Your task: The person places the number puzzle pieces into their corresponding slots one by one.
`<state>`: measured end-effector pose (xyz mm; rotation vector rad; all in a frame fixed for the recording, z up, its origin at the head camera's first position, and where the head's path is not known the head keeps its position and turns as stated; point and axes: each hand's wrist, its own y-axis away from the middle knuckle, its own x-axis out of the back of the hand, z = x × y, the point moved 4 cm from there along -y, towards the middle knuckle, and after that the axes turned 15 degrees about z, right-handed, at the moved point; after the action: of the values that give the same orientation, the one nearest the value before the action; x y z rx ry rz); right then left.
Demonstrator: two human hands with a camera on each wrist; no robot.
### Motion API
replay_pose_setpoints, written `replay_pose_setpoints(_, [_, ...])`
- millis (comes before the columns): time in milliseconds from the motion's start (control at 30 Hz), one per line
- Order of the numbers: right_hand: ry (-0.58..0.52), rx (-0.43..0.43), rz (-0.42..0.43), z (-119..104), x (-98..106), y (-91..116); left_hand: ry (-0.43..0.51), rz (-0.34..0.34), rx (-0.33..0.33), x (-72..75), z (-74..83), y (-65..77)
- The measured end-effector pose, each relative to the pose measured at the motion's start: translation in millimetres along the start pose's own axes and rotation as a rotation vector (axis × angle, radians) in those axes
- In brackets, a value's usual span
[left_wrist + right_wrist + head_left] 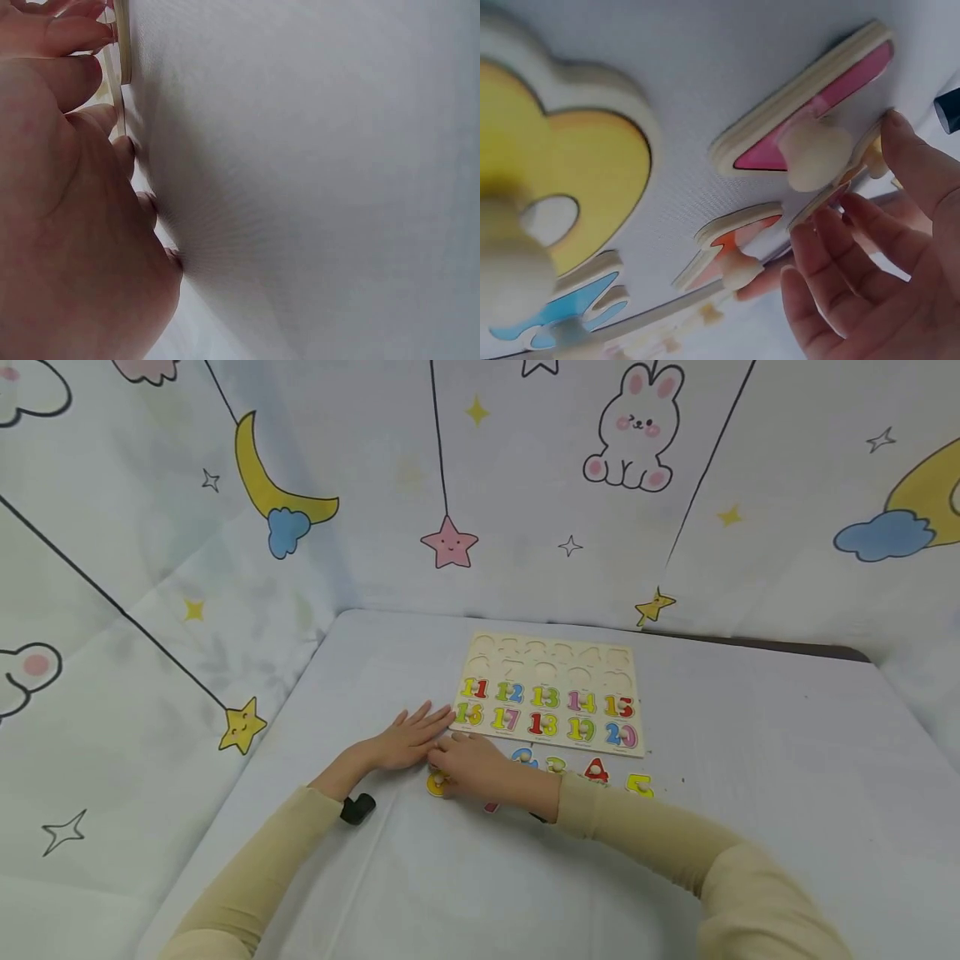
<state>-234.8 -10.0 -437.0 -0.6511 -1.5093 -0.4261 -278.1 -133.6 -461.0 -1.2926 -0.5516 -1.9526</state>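
Black wrist unit [357, 810]: at the left wrist, probably the worn camera.
Left hand [403, 742]: palm down, fingers spread, gripping nothing; fingertips reach the board's lower-left corner. Reads as steadying that corner.
Orange-yellow wooden number piece with pale peg knob [436, 785]: just below the left hand, below the board's corner, partly covered; probably a 6. Can't tell if it's off the cloth.
Right hand [471, 766]: crosses in from the right; thumb and fingers curled round that orange-yellow piece. Small part, so a fingertip hold makes sense.
Pink wooden 7-shaped piece, knob up [817, 105]: on the white cloth [450, 885], mostly under the right forearm in the head view. Wrist view also shows a slim orange wooden piece [724, 259] and a rounded yellow wooden piece [592, 150] near it.
Blue wooden 2 [523, 757]: just below the board, knob up for easy pickup.
Pale wooden puzzle board [529, 680]: flat, beyond the hands. Near two rows filled, coloured 11 through 20; far two rows bare recesses.
Yellow-green wooden 3 [556, 764], red wooden 4 [596, 769], yellow wooden 5 [640, 785]: loose, running rightward after the 2; looks laid out in counting order.
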Motion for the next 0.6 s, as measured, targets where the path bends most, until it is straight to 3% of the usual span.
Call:
replay_pose_setpoints(333, [-0.037, -0.049, -0.028, -5.7, 0.1, -1.5, -0.007, -0.004, -0.002, 0.7, 0.1, 0.2])
replay_pose_setpoints(600, [-0.02, -0.011, 0.006, -7.2, -1.2, 0.5, 0.02, -0.001, 0.017, -0.9, -1.8, -0.2])
